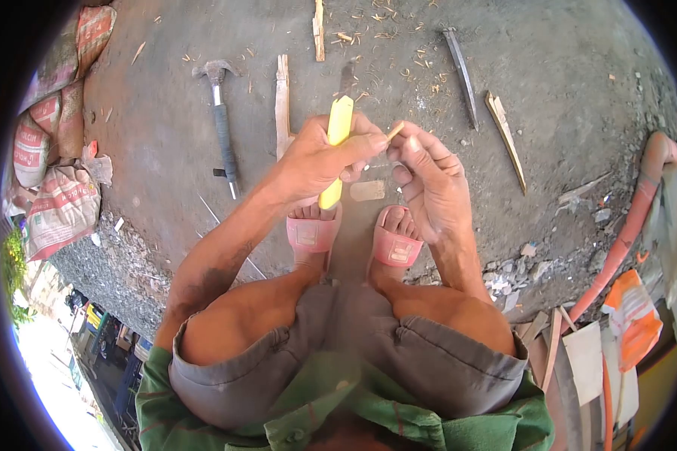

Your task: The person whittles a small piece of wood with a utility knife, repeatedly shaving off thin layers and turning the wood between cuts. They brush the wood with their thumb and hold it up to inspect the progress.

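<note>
A yellow-handled tool [340,122] is gripped in my left hand [316,161], its handle upright between thumb and fingers; a dark blade-like tip shows faintly above it. Between my two hands is a small thin piece of wood [396,131]. The fingertips of my right hand [432,169] pinch its upper end, while my left thumb touches its lower end. Below the hands, a flat tan piece [367,190] lies on the ground between my feet in pink sandals [396,248].
A claw hammer [223,128] and a wood strip [282,101] lie at left. A metal chisel-like bar [462,79] and a split wood stick [507,139] lie at right. Shavings [410,75] dot the ground. Sacks [64,203] stand far left; an orange pipe [617,255] runs far right.
</note>
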A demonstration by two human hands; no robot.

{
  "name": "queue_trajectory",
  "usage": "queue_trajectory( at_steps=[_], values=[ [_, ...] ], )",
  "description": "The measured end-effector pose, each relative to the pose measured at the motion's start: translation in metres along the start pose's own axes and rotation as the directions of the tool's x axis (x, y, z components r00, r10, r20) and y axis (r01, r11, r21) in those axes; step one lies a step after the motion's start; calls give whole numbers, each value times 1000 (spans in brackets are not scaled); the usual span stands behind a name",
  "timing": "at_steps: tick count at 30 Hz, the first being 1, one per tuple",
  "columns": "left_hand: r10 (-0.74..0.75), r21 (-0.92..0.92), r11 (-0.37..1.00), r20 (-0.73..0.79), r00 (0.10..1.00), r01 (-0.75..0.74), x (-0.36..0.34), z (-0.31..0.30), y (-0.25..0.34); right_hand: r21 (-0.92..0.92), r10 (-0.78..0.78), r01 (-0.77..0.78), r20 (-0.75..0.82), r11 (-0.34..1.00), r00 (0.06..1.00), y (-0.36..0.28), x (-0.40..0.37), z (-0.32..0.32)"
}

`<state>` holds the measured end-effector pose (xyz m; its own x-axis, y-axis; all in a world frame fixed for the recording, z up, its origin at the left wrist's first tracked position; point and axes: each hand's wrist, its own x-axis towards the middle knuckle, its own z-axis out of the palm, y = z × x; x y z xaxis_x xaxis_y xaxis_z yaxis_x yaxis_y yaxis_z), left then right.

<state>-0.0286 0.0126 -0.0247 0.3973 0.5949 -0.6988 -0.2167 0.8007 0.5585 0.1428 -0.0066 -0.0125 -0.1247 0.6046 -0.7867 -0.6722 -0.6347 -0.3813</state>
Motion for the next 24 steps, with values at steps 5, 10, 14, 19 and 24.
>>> queue_trajectory(
  at_steps=[5,10,14,19,24],
  values=[
    [31,-161,986,-73,997,-42,-2,11,-10,-38,27,-24,94,999,995,10,2,-6],
    [37,67,997,-18,999,-35,1,3,-13,-31,28,-24,123,999,992,8,4,-12],
    [102,317,943,7,995,-99,0,-5,7,-11,69,-68,136,998,988,4,4,-14],
    [423,663,653,82,902,-366,-6,-8,22,20,85,-88,140,996,987,1,5,-13],
    [454,896,185,286,844,-403,-9,-5,1,50,38,-47,165,998,986,2,4,-12]
  ],
)
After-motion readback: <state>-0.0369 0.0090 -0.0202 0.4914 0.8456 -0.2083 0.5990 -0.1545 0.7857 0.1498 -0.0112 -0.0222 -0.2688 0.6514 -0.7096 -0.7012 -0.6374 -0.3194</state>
